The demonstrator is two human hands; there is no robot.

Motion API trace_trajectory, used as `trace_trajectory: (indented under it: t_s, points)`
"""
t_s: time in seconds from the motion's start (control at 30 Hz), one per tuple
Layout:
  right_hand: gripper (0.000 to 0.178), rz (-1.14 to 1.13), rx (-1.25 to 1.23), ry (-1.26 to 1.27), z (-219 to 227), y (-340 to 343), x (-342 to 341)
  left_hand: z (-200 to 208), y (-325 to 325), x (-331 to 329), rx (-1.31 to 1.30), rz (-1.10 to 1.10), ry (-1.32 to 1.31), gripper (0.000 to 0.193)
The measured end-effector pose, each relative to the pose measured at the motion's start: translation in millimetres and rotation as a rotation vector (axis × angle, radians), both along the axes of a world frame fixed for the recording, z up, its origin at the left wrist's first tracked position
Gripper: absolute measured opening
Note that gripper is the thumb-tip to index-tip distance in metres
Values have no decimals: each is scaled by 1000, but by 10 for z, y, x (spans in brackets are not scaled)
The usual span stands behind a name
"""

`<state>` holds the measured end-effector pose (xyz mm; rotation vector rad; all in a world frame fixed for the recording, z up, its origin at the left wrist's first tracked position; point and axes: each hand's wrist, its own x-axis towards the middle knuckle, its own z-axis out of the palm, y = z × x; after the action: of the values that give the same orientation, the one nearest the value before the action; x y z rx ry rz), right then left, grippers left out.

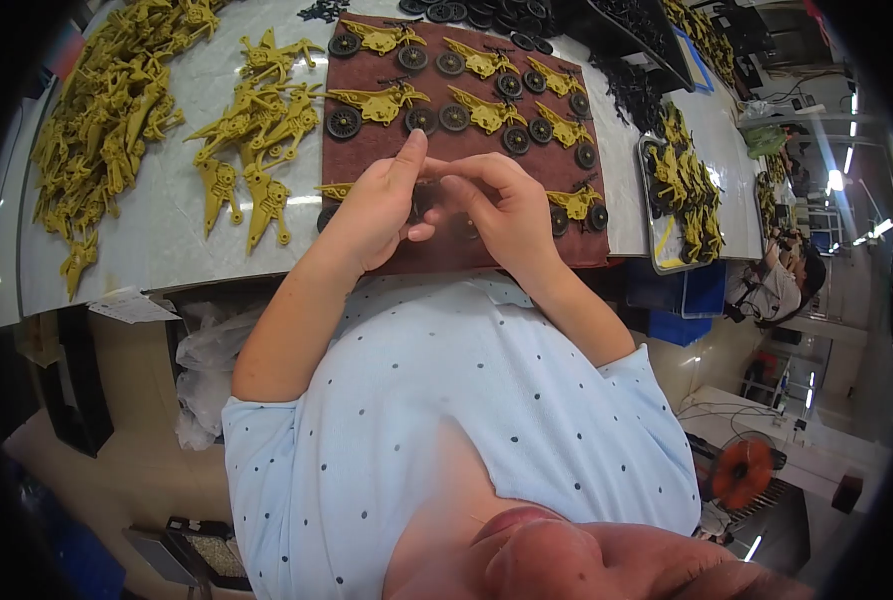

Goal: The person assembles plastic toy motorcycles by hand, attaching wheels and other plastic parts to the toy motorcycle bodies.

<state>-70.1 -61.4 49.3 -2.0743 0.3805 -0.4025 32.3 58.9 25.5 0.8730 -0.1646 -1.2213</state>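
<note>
White tabletop [628,215]: extends left, right and beyond the burgundy cloth; strips of its surface show along the cloth's left and right sides, the left one narrow beside the loose frames.
Burgundy cloth [351,158]: landmark; its near edge lies by the table's front edge, close to the wearer's shirt [486,390].
Heap of yellow frames [116,130]: far left of the cloth, overlapping, too many to count, reaching down to the table's front edge.
Smaller group of yellow frames [276,120]: between heap and cloth; two lie separately at its near end.
Metal tray [656,252]: one, right of the cloth, well apart from it, loaded with yellow and black parts.
Left hand [381,205]: over the cloth's near row, thumb raised, fingers curled inward; whether it holds anything cannot be told.
Right hand [506,205]: just beside the left, thumb and forefinger narrowly bent together; any piece between them is blurred.
Toy motorcycles [378,104]: on the cloth, six in two far rows of three; in the near row, two partly visible, the middle hidden by hands.
Black spoked wheels [344,122]: two per motorcycle, twelve in the far rows.
Paper slip [131,305]: left of the cloth, at the table's front edge; markings too small to read.
</note>
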Motion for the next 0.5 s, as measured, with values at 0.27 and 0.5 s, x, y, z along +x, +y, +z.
trace_trajectory:
  t_s: [0.27,0.5]
  points:
    - [15,12,508,52,21,-18,121,-88,131,67,5,31,-64,30]
    - [20,39,757,41,4,-31,148,0,428,275,381,318,-909,23]
